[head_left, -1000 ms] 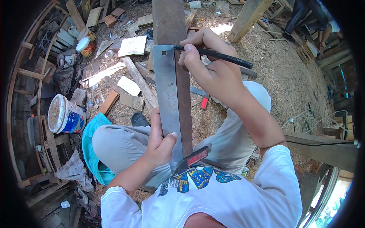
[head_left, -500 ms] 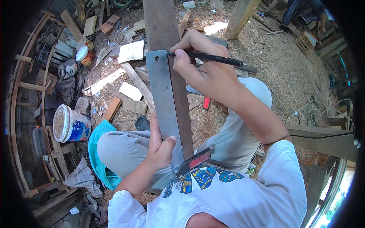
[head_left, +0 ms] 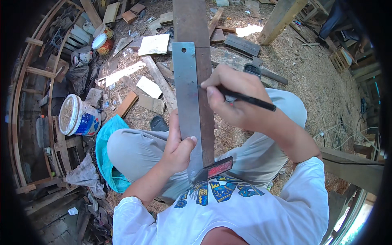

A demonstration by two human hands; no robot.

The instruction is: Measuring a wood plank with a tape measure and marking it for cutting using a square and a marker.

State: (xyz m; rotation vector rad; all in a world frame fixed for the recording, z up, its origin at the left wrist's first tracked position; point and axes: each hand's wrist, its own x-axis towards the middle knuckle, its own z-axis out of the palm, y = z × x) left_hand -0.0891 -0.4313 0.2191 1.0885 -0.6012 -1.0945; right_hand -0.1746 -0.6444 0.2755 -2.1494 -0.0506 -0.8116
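Note:
A long brown wooden plank (head_left: 190, 22) runs from between my knees away from me. Along its left part lies a try square's steel blade (head_left: 186, 92), whose black and red stock (head_left: 219, 168) rests at the plank's near end. My left hand (head_left: 178, 150) is closed round the blade and the plank, thumb on top of the metal. In my right hand (head_left: 241, 92) is a slim black pencil (head_left: 252, 102), its tip at the blade's right edge over the wood. A faint dark line crosses the plank level with the blade's far end.
A white bucket (head_left: 74, 115) and a turquoise plastic bag (head_left: 109, 153) are at the left. Offcuts such as a dark wood block (head_left: 241, 45) litter the shavings-covered ground. A wooden post (head_left: 281, 22) stands at the far right. A black sandal (head_left: 158, 123) lies beyond my left knee.
My right hand and the pencil have moved nearer to me, from the blade's far end to partway down its right edge. My left hand still holds the try square against the plank.

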